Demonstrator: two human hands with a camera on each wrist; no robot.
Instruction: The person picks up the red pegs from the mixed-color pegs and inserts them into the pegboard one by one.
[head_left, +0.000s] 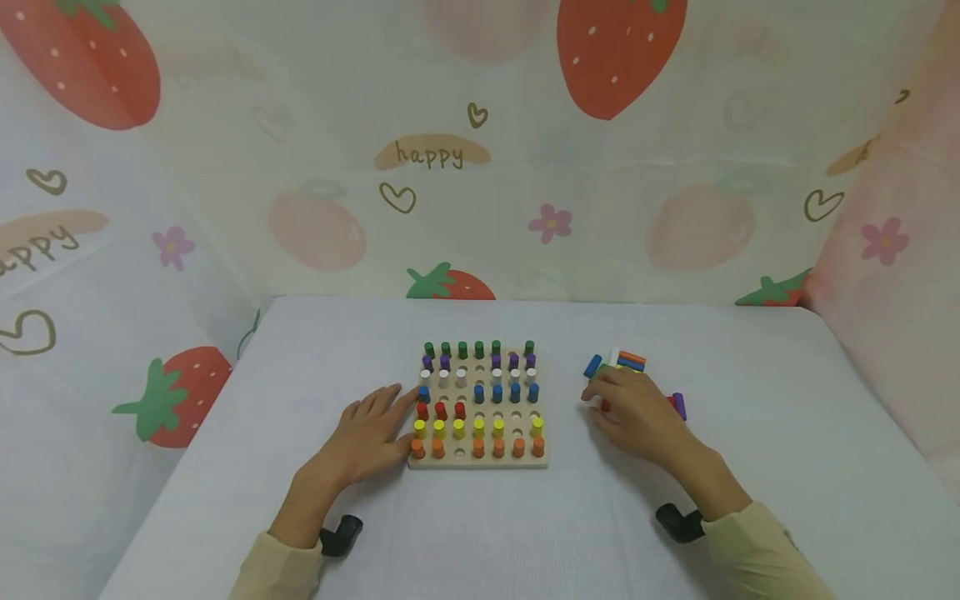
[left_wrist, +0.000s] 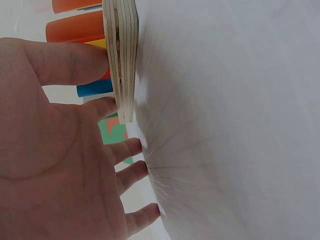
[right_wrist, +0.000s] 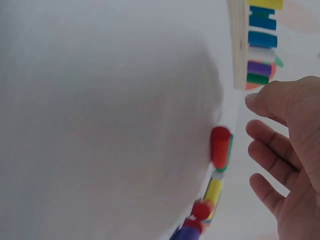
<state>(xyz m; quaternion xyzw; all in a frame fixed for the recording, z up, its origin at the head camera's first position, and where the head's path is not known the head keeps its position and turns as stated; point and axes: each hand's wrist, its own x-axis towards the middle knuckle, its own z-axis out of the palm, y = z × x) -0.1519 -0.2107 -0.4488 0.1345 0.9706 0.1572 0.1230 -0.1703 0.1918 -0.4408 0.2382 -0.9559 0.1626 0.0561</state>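
A pale wooden pegboard (head_left: pixel 480 462) lies on the table with rows of coloured pegs standing in its holes; some holes are bare. My left hand (head_left: pixel 363 437) rests at its left side, fingers spread. In the left wrist view the thumb and index fingertip meet the board's layered edge (left_wrist: pixel 125 65), while the other fingertips reach the tabletop. Over the loose pegs at the right, my right hand (head_left: pixel 637 412) hovers with bent fingers. Nothing shows between its thumb and fingers in the right wrist view, where a red peg (right_wrist: pixel 220 150) lies just beyond the fingertips.
Loose pegs lie around and partly beneath the right hand, including a blue one (head_left: pixel 593 366), an orange one (head_left: pixel 632 357) and a purple one (head_left: pixel 679 406). A white cloth (head_left: pixel 300 333) covers the table. Strawberry-printed curtains (head_left: pixel 480 233) enclose the back and sides.
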